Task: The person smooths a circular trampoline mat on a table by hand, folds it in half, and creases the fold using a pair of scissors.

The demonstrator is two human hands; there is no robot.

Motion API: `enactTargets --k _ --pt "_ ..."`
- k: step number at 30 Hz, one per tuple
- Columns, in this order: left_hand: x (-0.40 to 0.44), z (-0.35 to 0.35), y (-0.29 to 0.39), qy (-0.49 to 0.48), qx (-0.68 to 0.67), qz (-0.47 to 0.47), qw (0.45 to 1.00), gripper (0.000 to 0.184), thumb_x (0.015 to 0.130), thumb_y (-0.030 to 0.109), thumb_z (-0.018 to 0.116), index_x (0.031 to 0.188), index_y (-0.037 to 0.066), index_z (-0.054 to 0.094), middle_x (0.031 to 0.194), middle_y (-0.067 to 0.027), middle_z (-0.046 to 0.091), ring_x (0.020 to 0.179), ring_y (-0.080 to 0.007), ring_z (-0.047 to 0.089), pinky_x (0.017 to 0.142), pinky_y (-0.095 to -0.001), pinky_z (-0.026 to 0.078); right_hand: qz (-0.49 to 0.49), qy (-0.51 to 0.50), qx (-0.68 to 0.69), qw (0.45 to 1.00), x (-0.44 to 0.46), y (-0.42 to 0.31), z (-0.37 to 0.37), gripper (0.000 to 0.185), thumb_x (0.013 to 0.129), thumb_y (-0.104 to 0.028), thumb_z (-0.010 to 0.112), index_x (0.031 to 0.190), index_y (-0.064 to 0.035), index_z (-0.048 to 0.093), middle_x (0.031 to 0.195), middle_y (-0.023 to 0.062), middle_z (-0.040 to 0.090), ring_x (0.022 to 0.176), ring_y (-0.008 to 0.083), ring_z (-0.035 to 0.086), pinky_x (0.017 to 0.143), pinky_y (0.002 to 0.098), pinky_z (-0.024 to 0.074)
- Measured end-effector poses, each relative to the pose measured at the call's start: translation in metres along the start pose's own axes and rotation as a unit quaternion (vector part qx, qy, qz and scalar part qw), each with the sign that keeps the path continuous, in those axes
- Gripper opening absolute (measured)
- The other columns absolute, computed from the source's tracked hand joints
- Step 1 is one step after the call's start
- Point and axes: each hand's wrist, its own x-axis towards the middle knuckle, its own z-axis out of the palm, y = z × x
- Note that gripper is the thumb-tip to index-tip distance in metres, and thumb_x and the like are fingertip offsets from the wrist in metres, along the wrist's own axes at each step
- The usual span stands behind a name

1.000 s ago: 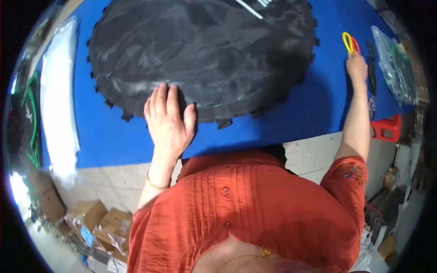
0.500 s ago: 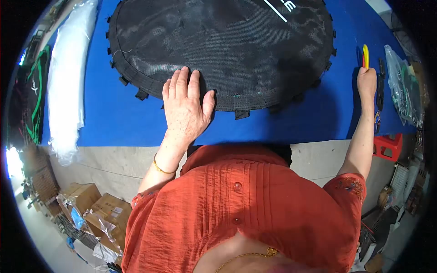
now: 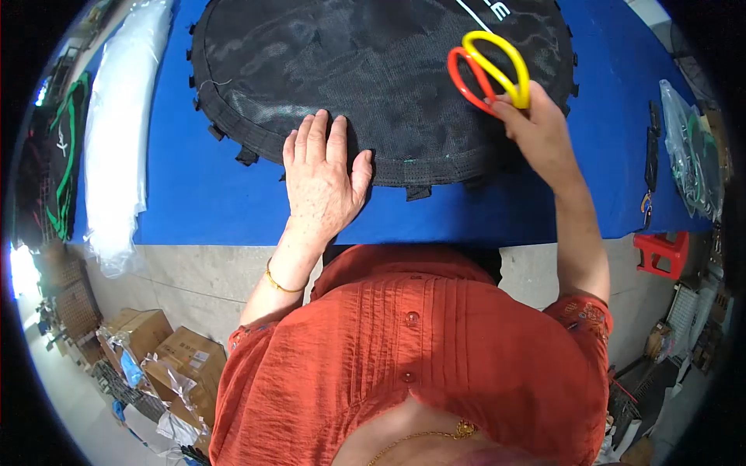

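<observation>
A large round black mesh mat (image 3: 373,85) with small black tabs round its rim lies on a blue-covered table (image 3: 210,202). My left hand (image 3: 320,182) rests flat on the mat's near edge, fingers extended and thumb apart. Above the right part of the mat, my right hand (image 3: 536,128) holds scissors with yellow and red loop handles (image 3: 509,58). The loops point away from me, and the blades are hidden in the hand. White lettering (image 3: 497,11) shows near the mat's far right.
Clear plastic sheeting (image 3: 120,132) and a black-and-green item (image 3: 66,163) lie at the left. Plastic bags (image 3: 688,155) and a black strap (image 3: 651,155) are at the right. A red stool (image 3: 660,255) and cardboard boxes (image 3: 183,361) stand below table level.
My right hand has moved left from the table's right side, bringing the scissors over the mat. My left hand has stayed on the mat's edge. The view has shifted.
</observation>
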Motion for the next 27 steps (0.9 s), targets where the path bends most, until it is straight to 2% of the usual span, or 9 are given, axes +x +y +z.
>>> enactTargets --k 3,4,7,13,14,17,18,22,27 --pt "0.0 0.001 0.0 0.002 -0.001 -0.002 1.0 0.063 0.098 0.039 0.07 0.144 -0.004 0.06 0.149 -0.0294 0.056 0.142 -0.0455 0.051 0.121 -0.0611 0.035 -0.043 0.017 -0.022 0.999 0.006 -0.001 0.028 0.028 0.101 -0.022 0.077 0.107 0.0015 0.063 0.094 0.0165 0.075 0.083 0.0265 0.074 0.075 0.0402 0.0567" --pt "0.0 0.001 0.001 0.001 -0.001 -0.002 1.0 0.064 0.098 0.039 0.07 0.144 -0.004 0.06 0.149 -0.0294 0.056 0.142 -0.0454 0.051 0.121 -0.061 0.035 -0.056 0.012 -0.001 0.998 0.004 -0.004 0.035 0.028 0.101 -0.022 0.075 0.107 0.0014 0.061 0.097 0.0207 0.074 0.09 0.0355 0.075 0.079 0.0454 0.057" --pt "0.0 -0.001 0.001 -0.004 0.0 -0.004 1.0 0.064 0.098 0.039 0.07 0.144 -0.004 0.06 0.149 -0.0294 0.056 0.142 -0.0454 0.05 0.121 -0.061 0.035 -0.102 -0.004 -0.006 0.995 -0.007 -0.016 0.048 0.028 0.104 -0.022 0.07 0.114 -0.0009 0.054 0.099 0.027 0.072 0.098 0.0499 0.072 0.082 0.0532 0.0565" --pt "0.001 -0.001 0.001 -0.003 -0.006 -0.007 1.0 0.064 0.098 0.039 0.07 0.145 -0.004 0.06 0.15 -0.0294 0.055 0.142 -0.0455 0.05 0.121 -0.061 0.035 -0.106 0.116 -0.132 0.979 0.019 0.002 0.046 0.03 0.107 -0.024 0.065 0.121 -0.0024 0.05 0.096 0.0301 0.072 0.095 0.0531 0.071 0.079 0.0605 0.0551" --pt "0.0 -0.001 0.001 -0.004 -0.006 -0.007 1.0 0.064 0.098 0.039 0.07 0.145 -0.004 0.06 0.149 -0.0294 0.055 0.142 -0.0455 0.05 0.121 -0.0609 0.035 -0.079 0.128 -0.157 0.976 0.021 0.001 0.047 0.024 0.108 -0.02 0.067 0.119 -0.0024 0.056 0.105 0.0239 0.076 0.1 0.0432 0.076 0.083 0.049 0.0591" --pt "0.0 -0.001 0.001 -0.009 -0.002 -0.005 1.0 0.064 0.098 0.039 0.07 0.145 -0.004 0.059 0.15 -0.0293 0.055 0.143 -0.0454 0.05 0.122 -0.0607 0.035 -0.131 0.11 -0.179 0.969 0.01 -0.006 0.061 0.027 0.108 -0.023 0.063 0.121 -0.0041 0.049 0.095 0.0271 0.073 0.09 0.0515 0.071 0.077 0.0598 0.056" --pt "0.001 -0.001 0.001 -0.01 0.001 -0.004 1.0 0.064 0.098 0.039 0.069 0.145 -0.004 0.059 0.15 -0.0292 0.055 0.143 -0.0453 0.05 0.122 -0.0607 0.035 -0.2 0.111 -0.188 0.955 0.007 -0.004 0.064 0.027 0.107 -0.021 0.064 0.122 -0.0059 0.049 0.097 0.0227 0.073 0.087 0.0473 0.073 0.074 0.057 0.0578" --pt "0.0 -0.003 0.001 -0.012 0.006 -0.006 1.0 0.062 0.099 0.037 0.069 0.146 -0.003 0.059 0.151 -0.0277 0.055 0.143 -0.044 0.05 0.121 -0.0591 0.035 -0.226 0.142 -0.254 0.93 0.014 -0.002 0.066 0.025 0.106 -0.019 0.065 0.122 -0.0085 0.05 0.096 0.0174 0.071 0.083 0.0409 0.074 0.068 0.0496 0.0603" --pt "0.001 -0.004 0.003 -0.012 0.007 -0.004 1.0 0.059 0.1 0.031 0.069 0.148 -0.001 0.058 0.151 -0.0251 0.055 0.143 -0.0424 0.051 0.121 -0.0563 0.036 -0.233 0.135 -0.271 0.924 -0.005 0.0 0.059 0.024 0.105 -0.016 0.066 0.123 -0.008 0.053 0.099 0.0168 0.071 0.085 0.0405 0.073 0.07 0.0487 0.0604"
